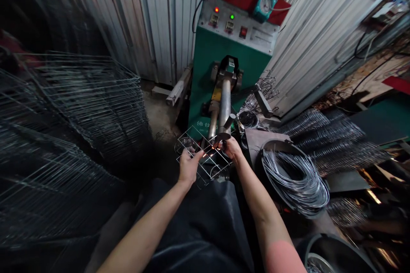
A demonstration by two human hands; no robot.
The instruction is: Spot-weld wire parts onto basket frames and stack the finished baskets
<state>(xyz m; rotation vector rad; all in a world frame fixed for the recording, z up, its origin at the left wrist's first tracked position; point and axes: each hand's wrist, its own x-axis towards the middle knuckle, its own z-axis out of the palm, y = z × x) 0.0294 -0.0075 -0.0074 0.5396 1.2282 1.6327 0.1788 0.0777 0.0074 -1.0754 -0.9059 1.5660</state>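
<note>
From the head camera, the left hand and right hand both reach forward and down to a rectangular wire frame, which lies between them and just ahead of the person's lap. Its long axis appears to run across the body, from ahead of the left hand toward the space just below the right hand, though the foreshortened view makes the exact line hard to judge. The left hand curls its fingers over the near side of the frame, while the right hand pinches the far side with its fingertips. The right hand is the nearer of the two to the bright sparks, which fly from the wires just ahead of and to the left of it, and to the metal electrode arms of a green spot-welding machine beyond. The frame is thin, bright wire, with parallel strands crossing a few rods to form an open grid, and it looks clean and unbent. To the right of the right hand, a coil of silver wire sits in a dark round holder, with bundled wire pieces beyond it. Left of the left hand stand stacked wire racks.
</note>
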